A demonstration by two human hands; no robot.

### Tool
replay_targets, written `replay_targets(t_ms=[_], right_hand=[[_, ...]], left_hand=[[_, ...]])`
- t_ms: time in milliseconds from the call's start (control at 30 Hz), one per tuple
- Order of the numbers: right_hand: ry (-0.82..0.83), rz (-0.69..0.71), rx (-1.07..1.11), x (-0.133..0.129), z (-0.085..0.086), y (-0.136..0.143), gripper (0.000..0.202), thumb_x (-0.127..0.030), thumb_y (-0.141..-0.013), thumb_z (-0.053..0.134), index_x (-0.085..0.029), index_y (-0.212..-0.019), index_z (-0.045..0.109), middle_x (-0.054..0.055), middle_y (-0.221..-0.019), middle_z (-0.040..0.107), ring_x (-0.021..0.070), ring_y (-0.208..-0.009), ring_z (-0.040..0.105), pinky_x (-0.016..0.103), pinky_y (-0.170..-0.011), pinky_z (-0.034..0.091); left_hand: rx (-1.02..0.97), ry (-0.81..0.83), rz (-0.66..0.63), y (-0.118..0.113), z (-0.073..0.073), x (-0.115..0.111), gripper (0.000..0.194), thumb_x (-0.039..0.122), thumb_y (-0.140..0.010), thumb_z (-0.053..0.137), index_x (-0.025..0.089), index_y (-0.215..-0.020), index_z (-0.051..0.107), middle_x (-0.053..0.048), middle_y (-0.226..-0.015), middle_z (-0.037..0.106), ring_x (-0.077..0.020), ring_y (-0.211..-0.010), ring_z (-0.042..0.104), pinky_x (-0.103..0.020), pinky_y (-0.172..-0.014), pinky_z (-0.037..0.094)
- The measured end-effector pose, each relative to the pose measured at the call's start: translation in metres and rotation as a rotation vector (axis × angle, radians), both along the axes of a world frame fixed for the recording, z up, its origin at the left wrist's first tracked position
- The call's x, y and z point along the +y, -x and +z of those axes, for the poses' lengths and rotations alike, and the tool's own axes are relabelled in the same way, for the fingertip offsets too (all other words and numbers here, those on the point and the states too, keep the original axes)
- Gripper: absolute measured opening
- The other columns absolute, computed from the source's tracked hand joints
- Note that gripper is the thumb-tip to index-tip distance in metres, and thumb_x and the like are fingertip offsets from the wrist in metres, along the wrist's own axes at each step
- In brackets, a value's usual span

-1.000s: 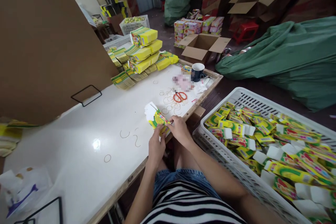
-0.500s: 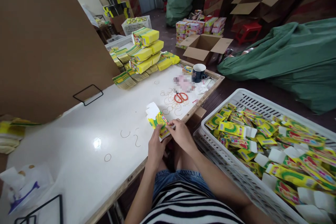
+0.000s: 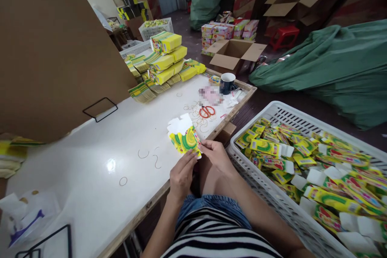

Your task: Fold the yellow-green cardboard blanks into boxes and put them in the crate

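Holding carton [image 3: 185, 140], left hand [image 3: 182, 174] covering edge, basket [image 3: 234, 142] cropped

hands [image 3: 183, 174] hold yellow carton [image 3: 185, 140] | scissors [image 3: 207, 110] on table [image 3: 99, 193] | crate [image 3: 274, 107] beside

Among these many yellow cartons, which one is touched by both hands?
The yellow carton at the table's near edge, held by left hand and right hand, white flaps at its far end; others lie in the white basket or stacked.

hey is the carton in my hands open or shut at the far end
Open: the carton has its white flaps sticking out there.
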State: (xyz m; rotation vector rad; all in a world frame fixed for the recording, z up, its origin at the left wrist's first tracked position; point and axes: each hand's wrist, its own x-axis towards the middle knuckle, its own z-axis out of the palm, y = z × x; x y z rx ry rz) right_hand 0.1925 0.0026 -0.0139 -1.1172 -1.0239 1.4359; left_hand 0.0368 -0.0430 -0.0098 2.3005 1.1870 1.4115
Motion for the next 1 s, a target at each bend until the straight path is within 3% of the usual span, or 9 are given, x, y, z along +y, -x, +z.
replay_targets(t_ms=[100,167,233,300,367,500,733,900,1000], right_hand=[[0.019,-0.052,0.121,-0.011,0.01,-0.003,0.036,-0.047,-0.072,0.075,-0.018,-0.093,0.067,0.004,-0.082,0.073,0.0214,-0.08,0.068,0.036,-0.08,0.053],[0.03,-0.055,0.167,-0.019,0.013,-0.003,0.037,-0.043,-0.071,0.077,-0.02,-0.097,0.063,0.003,-0.081,0.073,0.0199,-0.078,0.068,0.034,-0.077,0.054],[0.045,-0.015,0.209,-0.027,0.014,-0.002,0.037,-0.043,-0.073,0.077,-0.021,-0.098,0.06,0.003,-0.082,0.073,0.0194,-0.078,0.069,0.032,-0.074,0.055],[0.045,0.023,0.234,-0.032,0.014,0.0,0.036,-0.044,-0.074,0.076,-0.02,-0.097,0.061,0.004,-0.085,0.073,0.0204,-0.083,0.069,0.033,-0.076,0.055],[0.029,0.028,0.238,-0.034,0.016,0.001,0.035,-0.044,-0.074,0.076,-0.02,-0.096,0.063,0.005,-0.09,0.073,0.0213,-0.089,0.068,0.034,-0.08,0.055],[0.017,-0.011,0.166,-0.034,0.022,-0.003,0.036,-0.048,-0.072,0.077,-0.019,-0.09,0.068,0.006,-0.094,0.073,0.021,-0.089,0.067,0.035,-0.084,0.054],[0.013,-0.055,-0.004,-0.035,0.014,-0.006,0.032,-0.049,-0.078,0.07,-0.018,-0.082,0.064,0.004,-0.078,0.069,0.0181,-0.07,0.063,0.03,-0.064,0.052],[-0.085,-0.127,-0.228,-0.035,0.004,-0.005,0.023,-0.041,-0.082,0.066,-0.019,-0.081,0.059,0.002,-0.075,0.065,0.0158,-0.065,0.059,0.027,-0.061,0.049],[-0.16,-0.073,-0.197,-0.032,0.009,-0.009,0.023,-0.036,-0.083,0.064,-0.02,-0.099,0.059,0.004,-0.091,0.068,0.0165,-0.075,0.062,0.027,-0.068,0.051]], left_hand=[[-0.351,0.164,0.095,-0.006,0.005,0.002,0.037,0.016,-0.085,0.065,0.025,-0.121,0.064,-0.008,-0.132,0.062,-0.0229,-0.126,0.056,-0.039,-0.106,0.048],[-0.672,0.376,0.128,-0.006,0.011,0.008,0.044,0.031,-0.084,0.068,0.024,-0.127,0.06,-0.01,-0.135,0.06,-0.0248,-0.127,0.055,-0.039,-0.105,0.047],[-0.883,0.679,-0.001,-0.004,0.018,0.016,0.051,0.048,-0.08,0.069,0.021,-0.123,0.062,-0.012,-0.126,0.066,-0.0279,-0.12,0.061,-0.04,-0.098,0.052],[-0.946,0.938,-0.193,-0.003,0.023,0.021,0.057,0.06,-0.075,0.069,0.017,-0.113,0.066,-0.015,-0.117,0.07,-0.0308,-0.111,0.065,-0.042,-0.091,0.055],[-0.962,1.036,-0.302,-0.005,0.027,0.023,0.059,0.063,-0.071,0.07,0.016,-0.107,0.068,-0.016,-0.115,0.07,-0.0326,-0.109,0.066,-0.044,-0.089,0.056],[-0.967,1.009,-0.293,-0.014,0.027,0.022,0.052,0.058,-0.068,0.074,0.015,-0.097,0.069,-0.016,-0.109,0.073,-0.0318,-0.104,0.068,-0.041,-0.084,0.056],[-0.935,1.024,-0.082,-0.02,0.018,0.024,0.04,0.049,-0.071,0.076,0.016,-0.089,0.063,-0.006,-0.083,0.075,-0.0177,-0.073,0.07,-0.028,-0.067,0.055],[-0.835,0.858,0.033,-0.023,0.024,0.02,0.059,0.036,-0.073,0.076,0.021,-0.12,0.043,-0.006,-0.098,0.073,-0.0172,-0.081,0.071,-0.028,-0.073,0.055],[-0.805,0.839,-0.003,-0.024,0.031,0.016,0.068,0.031,-0.076,0.075,0.026,-0.126,0.028,-0.006,-0.101,0.072,-0.0185,-0.082,0.072,-0.03,-0.074,0.056]])
